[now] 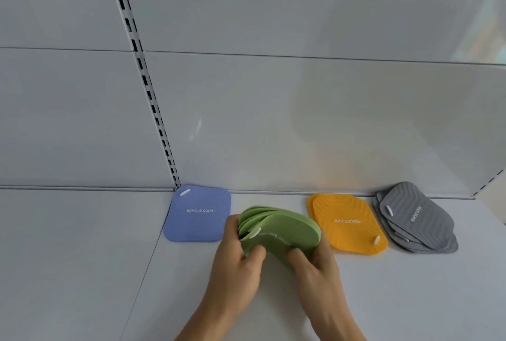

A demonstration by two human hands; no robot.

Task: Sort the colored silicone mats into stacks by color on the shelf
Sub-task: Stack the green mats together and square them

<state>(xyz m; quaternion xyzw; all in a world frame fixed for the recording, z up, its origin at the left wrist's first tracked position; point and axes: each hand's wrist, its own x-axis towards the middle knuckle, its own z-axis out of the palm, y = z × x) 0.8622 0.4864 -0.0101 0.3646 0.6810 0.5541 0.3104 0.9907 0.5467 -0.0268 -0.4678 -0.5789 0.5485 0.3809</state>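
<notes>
Head view, and off to the left of both hands lies the blue mat [197, 214], flat on the white shelf [82, 258] with its far corner up against the back panel [273, 121], right at the foot of the slotted upright [142, 66]. "REMOVE ODOR" reads clearly on its face, and a small white tab sits by its far corner. Now to the middle: the left hand [236, 264] has its fingers wrapped round the left edge of the green mats [282, 231], thumb pressing on the near face. It's a fanned bundle, several edges showing one behind another, tilted up off the shelf and held between the two hands. The right hand [315, 266] grips the bundle's right side, thumb on the front, fingers curled behind it. Just to the right of that hand, the orange mats [347, 223] lie flat in a short stack, at least two, slightly offset, lettering upside down to us. Furthest right, well clear of the hands, the grey mats [416, 217] sit in a loose, skewed pile, ribbed side up, near the back panel.
</notes>
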